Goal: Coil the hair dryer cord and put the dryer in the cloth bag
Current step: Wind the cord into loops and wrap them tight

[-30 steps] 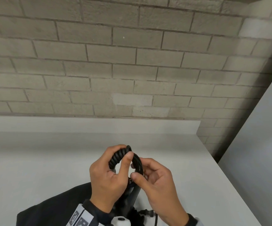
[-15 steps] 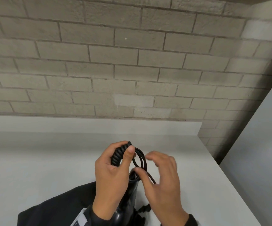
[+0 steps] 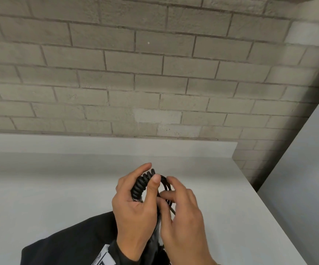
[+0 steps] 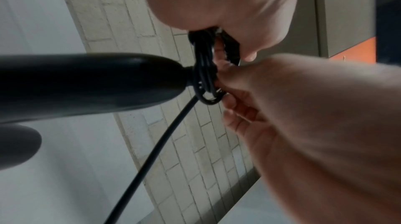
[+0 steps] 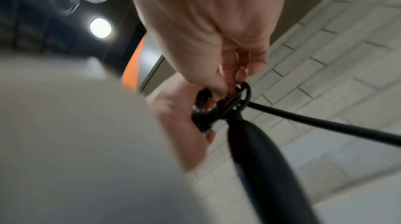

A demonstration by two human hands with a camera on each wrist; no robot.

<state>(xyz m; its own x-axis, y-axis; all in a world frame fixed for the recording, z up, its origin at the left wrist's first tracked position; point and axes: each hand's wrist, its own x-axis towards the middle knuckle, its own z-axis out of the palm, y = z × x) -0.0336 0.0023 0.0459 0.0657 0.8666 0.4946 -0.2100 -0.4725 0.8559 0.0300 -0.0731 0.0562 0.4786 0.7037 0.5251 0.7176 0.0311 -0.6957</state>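
Observation:
My left hand (image 3: 151,188) grips the bundle of black cord (image 3: 142,185) above the table, thumb pressed on the curly coils. My right hand (image 3: 176,194) pinches the thin cord loops (image 3: 164,185) beside it. In the left wrist view the hair dryer handle (image 4: 86,81) hangs from the loops (image 4: 206,73), and a free length of cord (image 4: 152,150) trails down. The right wrist view shows the same handle (image 5: 260,159) and loops (image 5: 240,100). The black cloth bag (image 3: 69,241) lies flat on the table under my left forearm. The dryer's head is hidden.
The white table (image 3: 50,188) runs to a brick wall (image 3: 155,73) at the back. Its right edge (image 3: 269,207) drops off beside a grey panel (image 3: 307,169). Bare tabletop lies left and right of my hands.
My right hand let its fingers spread over the loops half a second ago and now pinches them again. The left hand's grip has held, and both hands have drifted slightly right.

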